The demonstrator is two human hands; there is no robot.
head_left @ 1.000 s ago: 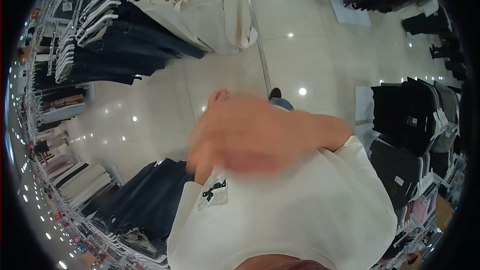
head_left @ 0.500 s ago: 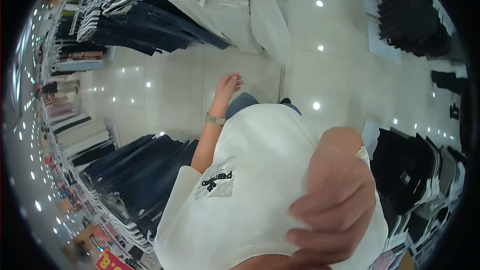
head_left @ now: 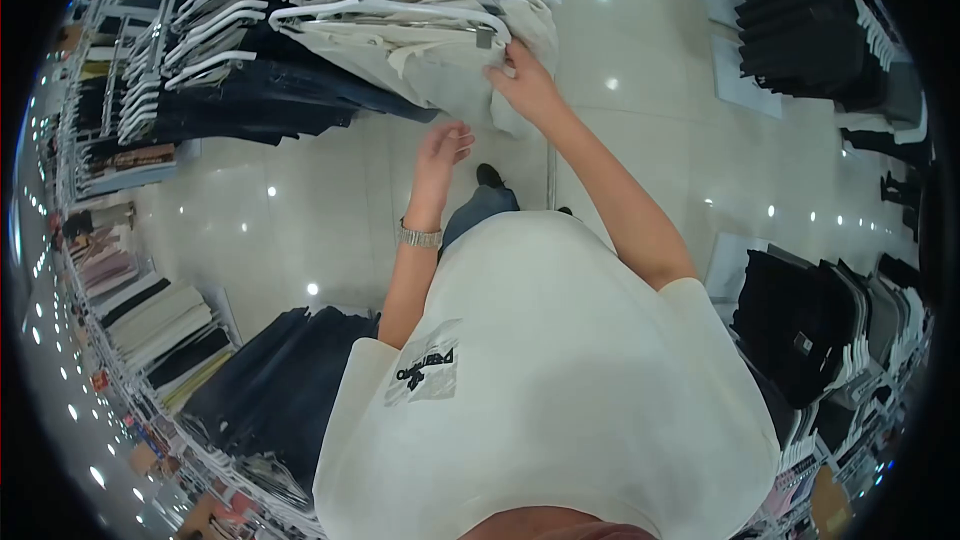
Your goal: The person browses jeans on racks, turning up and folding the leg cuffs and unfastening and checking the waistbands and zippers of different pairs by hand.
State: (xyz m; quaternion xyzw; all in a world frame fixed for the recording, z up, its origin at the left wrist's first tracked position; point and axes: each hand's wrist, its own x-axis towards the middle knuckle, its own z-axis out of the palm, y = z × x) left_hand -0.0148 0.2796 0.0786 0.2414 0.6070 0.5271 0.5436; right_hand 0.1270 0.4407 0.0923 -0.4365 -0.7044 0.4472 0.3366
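My right hand [head_left: 522,82] is at the upper middle, its thumb and fingers on the waist edge of the cream trousers [head_left: 445,75], beside the end of a white hanger [head_left: 400,8]. My left hand [head_left: 443,148], with a metal watch on the wrist, hangs just below the trousers, fingers loosely bent and nothing in them. More white hangers with pale garments are packed behind the front one.
Dark blue jeans [head_left: 250,100] hang at the upper left, and more jeans [head_left: 270,390] at the lower left. Racks of dark clothes [head_left: 800,325] stand on the right. Between the racks runs a shiny tiled floor [head_left: 640,160].
My right hand, blurred close to the camera before, has moved away and up to the cream trousers. My left hand has risen slightly towards the rack. The view has shifted.
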